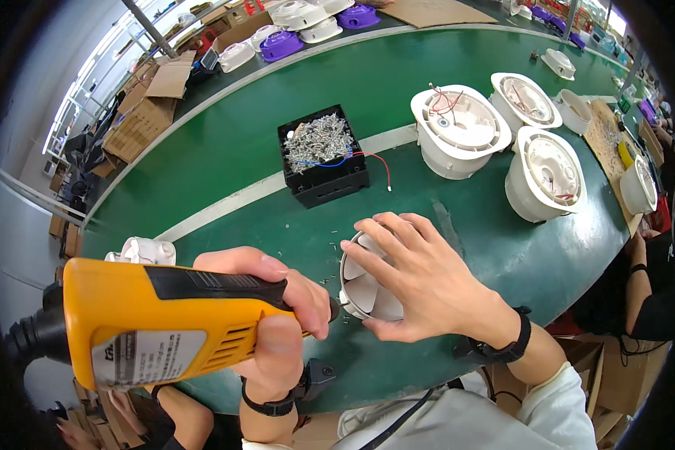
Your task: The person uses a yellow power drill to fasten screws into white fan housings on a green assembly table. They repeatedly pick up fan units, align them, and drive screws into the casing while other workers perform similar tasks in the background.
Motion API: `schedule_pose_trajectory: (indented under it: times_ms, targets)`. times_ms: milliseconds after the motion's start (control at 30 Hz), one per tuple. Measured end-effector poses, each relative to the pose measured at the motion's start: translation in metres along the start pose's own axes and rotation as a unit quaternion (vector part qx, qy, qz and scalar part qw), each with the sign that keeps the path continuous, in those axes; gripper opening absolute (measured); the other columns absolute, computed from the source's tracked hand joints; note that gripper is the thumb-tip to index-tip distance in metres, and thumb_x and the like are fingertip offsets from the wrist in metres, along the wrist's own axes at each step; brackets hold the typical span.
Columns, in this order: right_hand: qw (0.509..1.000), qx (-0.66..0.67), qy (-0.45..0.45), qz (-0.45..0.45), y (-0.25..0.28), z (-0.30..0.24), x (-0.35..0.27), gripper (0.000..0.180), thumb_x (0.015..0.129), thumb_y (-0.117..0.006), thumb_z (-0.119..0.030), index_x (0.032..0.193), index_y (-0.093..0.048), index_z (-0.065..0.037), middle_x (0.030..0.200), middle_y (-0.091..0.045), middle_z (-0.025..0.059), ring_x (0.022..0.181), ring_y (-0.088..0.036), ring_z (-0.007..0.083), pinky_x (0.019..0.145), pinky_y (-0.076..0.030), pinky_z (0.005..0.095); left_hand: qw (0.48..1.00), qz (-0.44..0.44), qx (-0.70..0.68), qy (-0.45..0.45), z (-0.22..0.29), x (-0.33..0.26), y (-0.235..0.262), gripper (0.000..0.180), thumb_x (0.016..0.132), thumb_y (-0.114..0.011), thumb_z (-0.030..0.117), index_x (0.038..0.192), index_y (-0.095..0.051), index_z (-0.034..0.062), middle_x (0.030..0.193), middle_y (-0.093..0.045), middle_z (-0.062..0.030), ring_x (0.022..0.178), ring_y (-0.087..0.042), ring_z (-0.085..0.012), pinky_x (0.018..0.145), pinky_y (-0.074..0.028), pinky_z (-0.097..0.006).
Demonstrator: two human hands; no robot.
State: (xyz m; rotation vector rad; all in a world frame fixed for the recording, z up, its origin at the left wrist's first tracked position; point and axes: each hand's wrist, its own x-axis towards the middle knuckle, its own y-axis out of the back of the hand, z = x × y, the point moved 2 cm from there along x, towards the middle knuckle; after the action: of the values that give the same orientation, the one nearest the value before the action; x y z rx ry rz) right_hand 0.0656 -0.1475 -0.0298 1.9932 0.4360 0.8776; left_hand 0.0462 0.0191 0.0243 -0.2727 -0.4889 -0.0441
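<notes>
My left hand [281, 319] is wrapped round a yellow and black electric screwdriver [116, 300], its dark nose pointing right. That nose reaches the near-left rim of a round white fan [360, 289]; whether the bit touches a screw is hidden. My right hand [420, 285] spans the fan from above, fingers on its far side and thumb on its near edge, steadying it on the green table. Pale blades show between the rim and my fingers. A few loose screws [324, 282] lie left of the fan.
Beyond my hands stands a black box [326, 191] full of screws, with red and blue wires draped over it. White housings [457, 135] stand at the right, several of them. A white part [146, 251] sits behind the screwdriver. Co-workers' arms [637, 289] show at both sides.
</notes>
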Motion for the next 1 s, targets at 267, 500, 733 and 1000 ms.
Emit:
schedule_pose_trajectory:
  times_ms: [267, 500, 733, 1000]
  targets:
    - [1.000, 0.000, -0.002, -0.004, 0.002, -0.001, 0.000, 0.073, 0.061, -0.070, -0.039, 0.121, -0.050, -0.002, 0.122, -0.044, 0.0181, 0.116, -0.040, 0.0343, 0.098, -0.033, 0.0470, 1.000, -0.017, -0.005, -0.001, -0.002, 0.000, -0.001, 0.048, 0.085, -0.068, 0.031, 0.104, -0.036, 0.0011, 0.058, -0.051, -0.0070, 0.045, -0.048, -0.0150, 0.046, -0.044, -0.029]
    - [1.000, -0.003, -0.001, -0.012, 0.001, -0.003, 0.002, 0.073, 0.062, -0.069, -0.038, 0.122, -0.049, -0.003, 0.122, -0.044, 0.0180, 0.117, -0.040, 0.0340, 0.098, -0.033, 0.0466, 0.998, -0.018, -0.063, 0.014, -0.007, -0.001, 0.000, 0.042, 0.082, -0.069, 0.015, 0.102, -0.036, 0.0000, 0.062, -0.049, -0.0073, 0.046, -0.048, -0.0149, 0.044, -0.043, -0.027]
    - [0.999, -0.023, -0.002, -0.028, 0.004, -0.006, 0.004, 0.074, 0.063, -0.068, -0.039, 0.124, -0.049, -0.003, 0.124, -0.045, 0.0187, 0.116, -0.041, 0.0337, 0.098, -0.033, 0.0464, 0.995, 0.034, 0.065, -0.064, -0.001, 0.009, 0.007, 0.042, 0.089, -0.063, 0.033, 0.108, -0.040, 0.0025, 0.055, -0.048, -0.0061, 0.039, -0.045, -0.0150, 0.037, -0.038, -0.028]
    - [0.995, -0.028, 0.023, -0.096, 0.019, 0.004, 0.013, 0.083, 0.063, -0.070, -0.043, 0.131, -0.043, -0.004, 0.135, -0.037, 0.0227, 0.127, -0.034, 0.0385, 0.106, -0.026, 0.0509, 0.984, 0.053, 0.135, -0.100, 0.007, 0.017, 0.032, 0.037, 0.090, -0.062, 0.025, 0.107, -0.040, 0.0013, 0.056, -0.049, -0.0059, 0.042, -0.046, -0.0139, 0.040, -0.040, -0.027]
